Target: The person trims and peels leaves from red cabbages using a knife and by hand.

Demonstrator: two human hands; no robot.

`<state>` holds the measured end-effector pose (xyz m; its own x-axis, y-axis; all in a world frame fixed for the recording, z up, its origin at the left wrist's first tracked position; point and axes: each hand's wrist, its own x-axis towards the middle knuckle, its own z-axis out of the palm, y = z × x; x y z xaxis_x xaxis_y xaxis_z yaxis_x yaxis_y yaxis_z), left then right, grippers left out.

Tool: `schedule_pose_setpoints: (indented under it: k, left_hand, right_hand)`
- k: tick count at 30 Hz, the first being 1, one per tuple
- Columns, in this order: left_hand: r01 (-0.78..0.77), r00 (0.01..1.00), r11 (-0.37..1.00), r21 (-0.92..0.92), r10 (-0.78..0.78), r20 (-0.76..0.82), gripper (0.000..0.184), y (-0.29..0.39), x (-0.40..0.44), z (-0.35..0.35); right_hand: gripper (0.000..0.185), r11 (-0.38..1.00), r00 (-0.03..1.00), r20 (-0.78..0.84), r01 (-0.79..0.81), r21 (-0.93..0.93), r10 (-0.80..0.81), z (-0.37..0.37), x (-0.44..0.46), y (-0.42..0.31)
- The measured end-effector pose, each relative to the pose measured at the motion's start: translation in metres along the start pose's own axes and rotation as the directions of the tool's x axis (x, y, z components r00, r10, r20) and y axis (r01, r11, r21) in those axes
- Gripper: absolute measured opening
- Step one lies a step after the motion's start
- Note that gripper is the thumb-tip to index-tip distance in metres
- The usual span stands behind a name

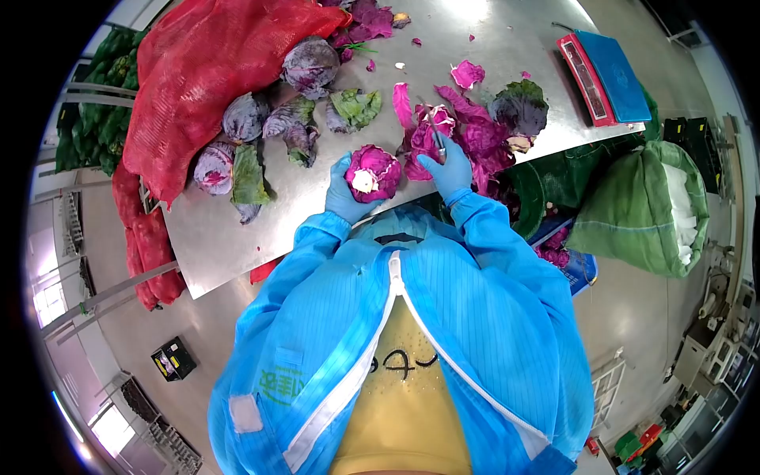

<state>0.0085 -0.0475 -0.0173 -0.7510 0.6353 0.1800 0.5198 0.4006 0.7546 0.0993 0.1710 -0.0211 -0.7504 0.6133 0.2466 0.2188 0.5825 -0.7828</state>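
Note:
My left hand [343,192], in a blue glove, is wrapped round the near left side of a trimmed red cabbage [375,171], whose pale cut stem end faces up. In my gloved right hand [450,168] is a knife [438,138], its blade pointing away from me over loose purple leaves [479,134]. Part of the knife is hidden by my fingers. Beyond the knife lies a purple piece with pale cut edges [440,119]. A dark outer leaf [519,108] lies on the right of the leaf heap.
A large red mesh sack [210,79] fills the table's left side, with untrimmed cabbages [310,66] beside it. A blue and red box [609,77] stands at the right edge of the metal table [317,218]. Below is a green sack [633,210] near a blue crate [584,273].

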Motion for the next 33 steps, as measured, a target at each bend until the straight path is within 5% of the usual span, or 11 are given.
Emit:
schedule_pose_setpoints:
  k: [1, 3, 5, 7, 9, 12, 18, 20, 23, 33]
  left_hand:
    - [-0.004, 1.000, 1.000, -0.001, 0.004, -0.001, 0.105, 0.000, 0.003, 0.000]
    - [0.116, 0.993, 0.967, -0.227, -0.116, 0.013, 0.110, 0.001, 0.001, 0.000]
    - [0.070, 0.998, 0.967, -0.247, -0.070, 0.009, 0.110, -0.003, 0.000, 0.004]
    - [-0.015, 1.000, 0.962, -0.272, 0.015, -0.002, 0.110, -0.006, -0.004, 0.003]
    - [-0.106, 0.994, 0.943, -0.316, 0.091, -0.059, 0.097, -0.002, -0.007, 0.005]
    - [0.104, 0.994, 0.866, -0.489, -0.071, 0.085, 0.082, 0.020, 0.000, -0.006]
    - [0.363, 0.928, 0.658, -0.659, -0.190, 0.321, 0.119, 0.018, 0.007, -0.011]
    - [0.070, 0.993, 0.858, -0.510, -0.011, 0.118, 0.096, -0.002, -0.001, -0.001]
    - [0.091, 0.987, 0.924, -0.370, -0.033, 0.160, 0.112, -0.039, -0.004, 0.010]
    - [-0.044, 0.994, 0.977, -0.208, 0.064, 0.093, 0.115, -0.037, -0.004, 0.005]
  right_hand:
    - [0.056, 1.000, 1.000, -0.004, 0.002, -0.001, -0.002, 0.003, 0.003, 0.002]
    - [0.049, 0.827, 0.866, 0.446, -0.413, 0.381, 0.226, 0.011, 0.001, 0.004]
    - [0.043, 0.744, 0.807, 0.507, -0.533, 0.404, 0.303, 0.008, 0.009, -0.017]
    - [0.038, 0.583, 0.577, 0.700, -0.763, 0.278, 0.422, 0.015, 0.019, -0.021]
    - [0.038, 0.608, 0.556, 0.739, -0.752, 0.253, 0.381, 0.018, 0.021, -0.027]
    - [0.033, 0.633, 0.490, 0.827, -0.740, 0.228, 0.275, 0.032, 0.025, -0.011]
    - [0.027, 0.675, 0.489, 0.849, -0.697, 0.241, 0.202, 0.038, 0.031, 0.006]
    - [0.027, 0.715, 0.467, 0.853, -0.677, 0.175, 0.234, 0.030, 0.037, -0.006]
    - [0.025, 0.790, 0.456, 0.850, -0.608, 0.081, 0.263, 0.027, 0.044, -0.014]
    - [0.025, 0.921, 0.478, 0.844, -0.387, -0.048, 0.245, 0.019, 0.056, -0.033]
